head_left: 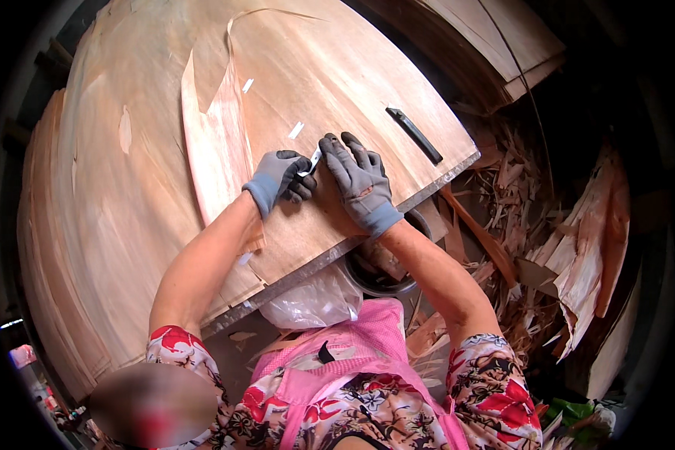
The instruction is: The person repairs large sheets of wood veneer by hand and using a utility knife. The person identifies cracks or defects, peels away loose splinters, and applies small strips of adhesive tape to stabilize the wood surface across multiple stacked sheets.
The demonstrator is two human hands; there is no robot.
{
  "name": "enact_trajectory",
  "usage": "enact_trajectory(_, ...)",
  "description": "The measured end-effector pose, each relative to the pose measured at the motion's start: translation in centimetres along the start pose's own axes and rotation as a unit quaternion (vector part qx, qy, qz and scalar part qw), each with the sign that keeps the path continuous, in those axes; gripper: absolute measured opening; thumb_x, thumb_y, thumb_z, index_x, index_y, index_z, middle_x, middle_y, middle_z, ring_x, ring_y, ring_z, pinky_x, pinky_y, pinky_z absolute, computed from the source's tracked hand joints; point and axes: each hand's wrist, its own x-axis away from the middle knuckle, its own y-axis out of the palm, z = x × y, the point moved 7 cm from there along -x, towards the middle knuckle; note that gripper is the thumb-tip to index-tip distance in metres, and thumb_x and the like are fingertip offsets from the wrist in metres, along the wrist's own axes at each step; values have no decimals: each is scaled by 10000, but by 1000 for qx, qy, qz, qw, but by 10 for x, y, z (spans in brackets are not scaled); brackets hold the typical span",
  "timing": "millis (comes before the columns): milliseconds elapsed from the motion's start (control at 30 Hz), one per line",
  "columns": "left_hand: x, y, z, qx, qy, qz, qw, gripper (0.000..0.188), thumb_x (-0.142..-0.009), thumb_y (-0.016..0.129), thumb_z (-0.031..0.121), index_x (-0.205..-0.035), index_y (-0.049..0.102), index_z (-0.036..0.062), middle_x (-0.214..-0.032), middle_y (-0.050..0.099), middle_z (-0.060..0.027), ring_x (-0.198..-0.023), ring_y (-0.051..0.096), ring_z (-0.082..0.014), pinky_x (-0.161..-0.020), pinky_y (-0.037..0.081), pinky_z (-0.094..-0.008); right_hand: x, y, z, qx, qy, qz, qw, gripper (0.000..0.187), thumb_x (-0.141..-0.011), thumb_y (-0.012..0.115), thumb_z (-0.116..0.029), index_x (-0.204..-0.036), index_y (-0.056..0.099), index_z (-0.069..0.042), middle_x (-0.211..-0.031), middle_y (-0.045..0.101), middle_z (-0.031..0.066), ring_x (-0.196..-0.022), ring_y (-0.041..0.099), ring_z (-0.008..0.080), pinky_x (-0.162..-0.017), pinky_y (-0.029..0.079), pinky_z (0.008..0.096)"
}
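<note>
Both my hands wear grey gloves with dark fingertips and rest over a large pale wood veneer sheet (330,67). My left hand (277,178) is closed, pinching a short white tape strip (313,162) between thumb and fingers. Beside it, my right hand (361,186) lies with fingers stretched out on the veneer, its fingertips against the strip's far end. Just beyond the hands, another white tape piece (296,130) lies on the sheet. A loose, torn veneer strip (219,150) runs under my left wrist. To the right lies a black bar-shaped tool (415,136).
The veneer is stacked in layers with wavy edges (49,247) at left. A round dark tub (386,274) and a clear plastic bag (307,300) sit below the near edge. Veneer scraps (514,195) pile up on the right, with another veneer stack (495,45) at far right.
</note>
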Motion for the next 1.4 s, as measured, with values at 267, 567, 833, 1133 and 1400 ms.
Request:
enact_trajectory(267,13,6,-4,25,-36,-18,999,178,-970,653,196,-922,625,28,-713,641,-156,-520,627,-250,-419,452,-320,-7,16,-3,19,-45,-69,996,428,-948,472,-215,-1370,535,-180,-1479,502,89,-1417,419,354,-1058,385,507)
enact_trajectory(567,29,-14,43,-399,86,123,905,199,-938,660,157,-857,683,-23,-629,658,-103,-502,640,-167,-444,497,-312,-6,14,-6,46,-55,-59,996,405,-947,465,-197,-1342,548,-172,-1450,519,94,-1400,430,362,-1055,385,522)
enact_trajectory(833,57,4,14,9,105,30,994,236,-1000,635,299,-1112,640,91,-958,739,-123,-737,738,-248,-549,578,-319,1,-7,8,-27,-12,57,998,471,-941,528,-172,-1412,530,-150,-1444,546,79,-1354,490,323,-1048,380,473)
enact_trajectory(1133,25,47,-36,104,56,-25,993,203,-1001,648,267,-1106,617,97,-1100,747,-113,-838,755,-246,-610,602,-348,83,-63,19,89,75,-59,991,507,-898,617,-139,-1400,553,-152,-1403,567,110,-1346,477,362,-1078,353,506)
enact_trajectory(1400,29,50,-33,78,62,15,995,173,-1001,650,253,-1051,606,93,-1060,748,-107,-793,746,-238,-573,587,-331,209,-117,90,207,265,10,942,391,-838,653,-166,-1227,644,-133,-1353,593,113,-1274,509,338,-1063,327,501)
